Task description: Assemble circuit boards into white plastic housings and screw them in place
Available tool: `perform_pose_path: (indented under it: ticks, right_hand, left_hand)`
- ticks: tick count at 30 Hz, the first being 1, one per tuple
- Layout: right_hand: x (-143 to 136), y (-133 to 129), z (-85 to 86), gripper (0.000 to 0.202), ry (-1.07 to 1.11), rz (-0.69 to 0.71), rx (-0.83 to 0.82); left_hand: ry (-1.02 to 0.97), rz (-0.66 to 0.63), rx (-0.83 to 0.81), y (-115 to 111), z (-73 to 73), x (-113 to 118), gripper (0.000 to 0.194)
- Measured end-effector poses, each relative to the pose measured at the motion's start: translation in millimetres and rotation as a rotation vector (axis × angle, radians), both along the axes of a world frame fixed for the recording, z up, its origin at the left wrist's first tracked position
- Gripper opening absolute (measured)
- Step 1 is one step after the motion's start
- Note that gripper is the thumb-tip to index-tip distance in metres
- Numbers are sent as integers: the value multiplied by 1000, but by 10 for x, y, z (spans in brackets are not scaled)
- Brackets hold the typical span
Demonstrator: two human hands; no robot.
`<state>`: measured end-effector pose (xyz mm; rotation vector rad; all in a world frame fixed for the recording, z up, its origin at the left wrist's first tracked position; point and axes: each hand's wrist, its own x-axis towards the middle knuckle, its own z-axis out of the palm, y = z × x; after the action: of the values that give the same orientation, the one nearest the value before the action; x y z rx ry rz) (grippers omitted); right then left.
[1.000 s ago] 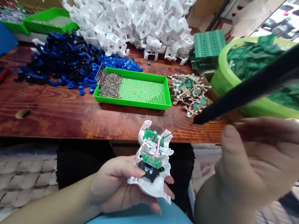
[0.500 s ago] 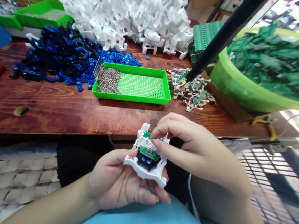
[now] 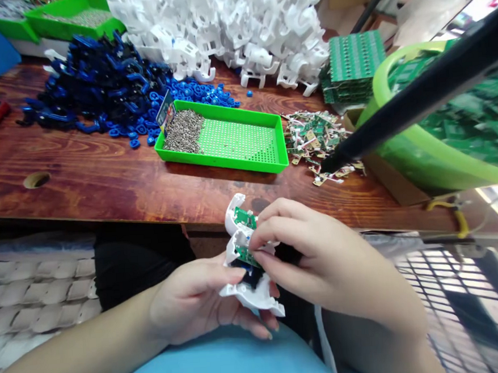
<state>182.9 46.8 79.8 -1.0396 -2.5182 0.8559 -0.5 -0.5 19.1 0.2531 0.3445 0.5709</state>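
My left hand holds a white plastic housing above my lap, thumb on its near side and fingers underneath. Inside the housing, a green circuit board sits over a black and blue part. Another small green board shows at the far end of the housing. My right hand is closed in a pinch at the right edge of the nearer board. Its fingertips hide whatever is between them.
Across the wooden table lie a green tray of screws, blue and black parts, white housings and wired boards. Stacked green boards stand beside a green tub. A black bar slants across the right side.
The housing has turned and tilted in my left hand, its far end now higher. My right fingertips have stayed at the nearer board. The view has shifted slightly.
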Motion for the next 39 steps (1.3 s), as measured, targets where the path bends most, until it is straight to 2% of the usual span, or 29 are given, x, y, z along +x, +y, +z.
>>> perform_pose_path:
  ticks: [3, 6, 9, 13, 18, 21, 26, 30, 34, 39]
  right_hand:
    - [11, -40, -10, 11, -63, 83, 149]
    - [14, -75, -34, 12, -83, 102, 248]
    - [9, -97, -62, 14, -85, 92, 300]
    - [-5, -134, -110, 13, -61, 56, 360]
    - [-21, -190, -208, 11, 47, -4, 443]
    - [-17, -214, -280, 9, 120, -30, 462]
    - [-33, -271, -412, 17, 312, -97, 480]
    - [-114, -337, -477, 16, 412, -207, 467]
    - [-204, -378, -472, 10, 444, -323, 449]
    - [-256, -378, -442, 8, 437, -393, 383]
  left_hand:
    - [177, 36, 52, -4, 21, 12, 26]
    - [268, 24, 87, -2, 44, 13, 28]
    - [343, -19, 140, -14, 28, -2, 37]
    - [440, -36, 247, -38, -2, -37, 63]
    - [517, -66, 455, -37, 31, -66, 67]
    - [580, -38, 539, -43, 41, -70, 71]
    - [650, 38, 672, -60, 30, -66, 67]
    - [755, 39, 746, -68, 10, -84, 62]
    - [844, -6, 840, -53, -10, -117, 48]
    - [845, 6, 858, -27, -47, -133, 35]
